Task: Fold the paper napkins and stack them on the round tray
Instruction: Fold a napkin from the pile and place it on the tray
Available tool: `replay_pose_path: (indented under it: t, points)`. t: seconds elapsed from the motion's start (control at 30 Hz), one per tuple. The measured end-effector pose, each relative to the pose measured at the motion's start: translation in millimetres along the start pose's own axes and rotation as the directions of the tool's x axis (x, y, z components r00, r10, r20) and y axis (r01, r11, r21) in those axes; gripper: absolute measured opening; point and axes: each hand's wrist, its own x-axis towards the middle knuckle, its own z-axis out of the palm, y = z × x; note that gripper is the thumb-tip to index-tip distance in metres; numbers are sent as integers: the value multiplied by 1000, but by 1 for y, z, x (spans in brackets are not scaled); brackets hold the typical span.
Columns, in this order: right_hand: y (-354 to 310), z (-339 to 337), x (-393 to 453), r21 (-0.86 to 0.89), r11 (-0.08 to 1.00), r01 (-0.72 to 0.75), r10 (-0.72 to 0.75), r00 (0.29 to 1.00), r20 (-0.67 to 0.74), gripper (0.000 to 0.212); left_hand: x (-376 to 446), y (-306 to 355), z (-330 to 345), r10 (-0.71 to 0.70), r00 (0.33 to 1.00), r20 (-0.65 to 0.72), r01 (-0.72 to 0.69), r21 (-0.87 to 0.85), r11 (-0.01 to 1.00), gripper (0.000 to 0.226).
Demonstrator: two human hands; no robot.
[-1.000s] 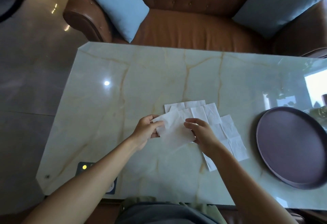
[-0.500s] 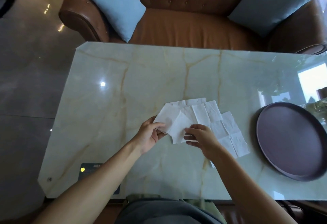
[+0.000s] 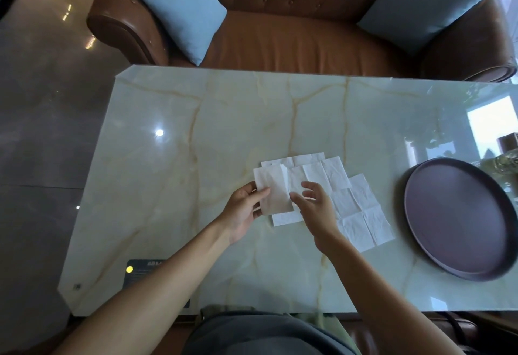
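A folded white napkin point(image 3: 273, 188) is held just above the table by my left hand point(image 3: 243, 210), thumb on top and fingers underneath. My right hand point(image 3: 315, 206) hovers beside it with fingers spread and loosely bent, holding nothing. Under and to the right of both hands lies a loose pile of unfolded white napkins point(image 3: 356, 209) spread over the marble table point(image 3: 196, 158). The round dark purple tray point(image 3: 459, 217) sits at the right side of the table with nothing on it.
A brown leather sofa point(image 3: 294, 38) with two light blue cushions stands behind the table. A small dark label with a yellow dot point(image 3: 134, 270) sits near the table's front left. Glassware point(image 3: 504, 162) shows at the right edge beyond the tray.
The napkin went from half-open between both hands to a narrower fold held by my left hand alone. My right hand has let go and drawn slightly right.
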Motion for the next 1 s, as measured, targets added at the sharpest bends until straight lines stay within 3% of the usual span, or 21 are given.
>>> replay_pose_path:
  t: [0.07,0.17,0.27,0.5,0.6,0.77,0.9,1.0]
  points:
    - [-3,0,-2,70,996,55,-58,997,52,20,1,-1,2,9,1000,-5,-9,7,1000,31]
    - [-8,1,-7,107,992,72,-92,977,192,26,1,-3,4,17,1000,0,-17,20,1000,32]
    - [-10,2,-5,74,991,114,-127,969,210,14,2,-4,5,23,1000,21,-23,39,999,33]
    - [-12,-4,1,-167,968,185,-150,967,205,13,2,3,3,2,1000,2,-3,121,993,15]
    - [-18,-8,2,-206,954,218,-167,957,239,11,4,7,0,6,1000,-23,-2,170,985,19]
    - [-19,-9,1,-39,992,119,-102,949,297,52,6,10,3,20,1000,5,-20,213,977,26]
    - [-13,-15,1,-211,919,335,-210,865,456,92,7,20,7,22,997,-70,-18,57,998,31]
    - [-10,-17,0,-307,824,476,-274,810,519,103,6,27,9,-6,996,-92,5,-15,1000,35]
